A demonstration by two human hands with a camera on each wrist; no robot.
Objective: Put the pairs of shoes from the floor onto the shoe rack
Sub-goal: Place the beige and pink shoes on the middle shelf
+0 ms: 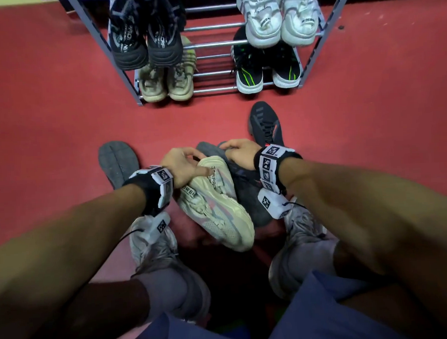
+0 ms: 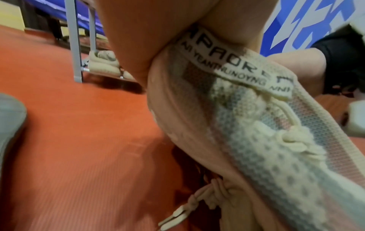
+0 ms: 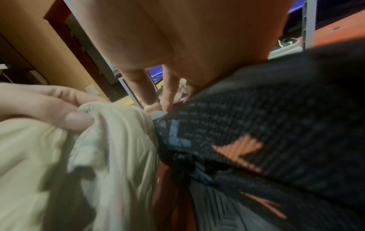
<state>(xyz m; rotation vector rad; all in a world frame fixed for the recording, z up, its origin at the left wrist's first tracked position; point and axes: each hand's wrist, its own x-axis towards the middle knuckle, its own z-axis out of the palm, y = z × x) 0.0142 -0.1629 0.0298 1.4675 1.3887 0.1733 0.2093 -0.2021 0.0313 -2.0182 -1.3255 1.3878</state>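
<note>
My left hand (image 1: 181, 162) grips the heel collar of a cream knit shoe (image 1: 219, 205), which lies tilted on the red floor just in front of me; in the left wrist view the cream shoe (image 2: 247, 125) fills the right side. My right hand (image 1: 238, 150) grips the heel of a dark knit shoe (image 1: 246, 191) with orange marks, pressed against the cream one; in the right wrist view the dark shoe (image 3: 266, 132) touches the cream shoe (image 3: 110, 148). Its mate, another dark shoe (image 1: 265, 124), stands on the floor beyond. The shoe rack (image 1: 212, 44) is ahead.
On the rack sit black shoes (image 1: 144, 31), white shoes (image 1: 279, 13), beige shoes (image 1: 167, 79) and black-and-green shoes (image 1: 266, 67). A grey shoe (image 1: 118, 161) lies sole-up at the left. My own feet in grey sneakers (image 1: 154, 244) flank the cream shoe.
</note>
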